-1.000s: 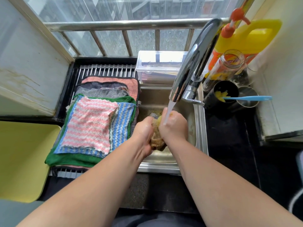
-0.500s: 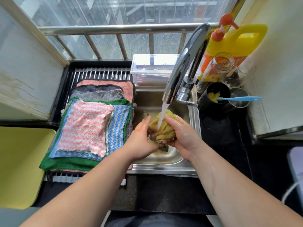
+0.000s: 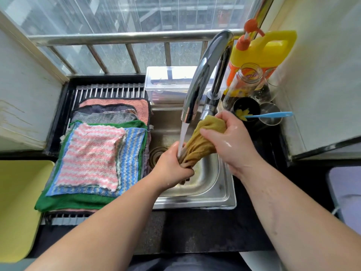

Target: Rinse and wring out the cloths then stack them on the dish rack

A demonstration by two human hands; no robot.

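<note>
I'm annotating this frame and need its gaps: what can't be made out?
- Head view: lower cloths in the stack, covered by the pink cloth; count unclear.
- Head view: lower end of the mustard cloth, inside the left hand.
- Head view: box contents, blurred behind its lid and the faucet.

Over the sink (image 3: 214, 194), the left hand (image 3: 172, 169) grips the twisted lower end of a mustard cloth (image 3: 201, 143). The right hand (image 3: 232, 141), at two o'clock from it, grips the bunched upper end. Water (image 3: 182, 135) from the faucet (image 3: 203, 75) strikes the lower end. At nine o'clock from the sink, folded cloths (image 3: 91, 155) lie stacked on the dish rack (image 3: 109, 90).
</note>
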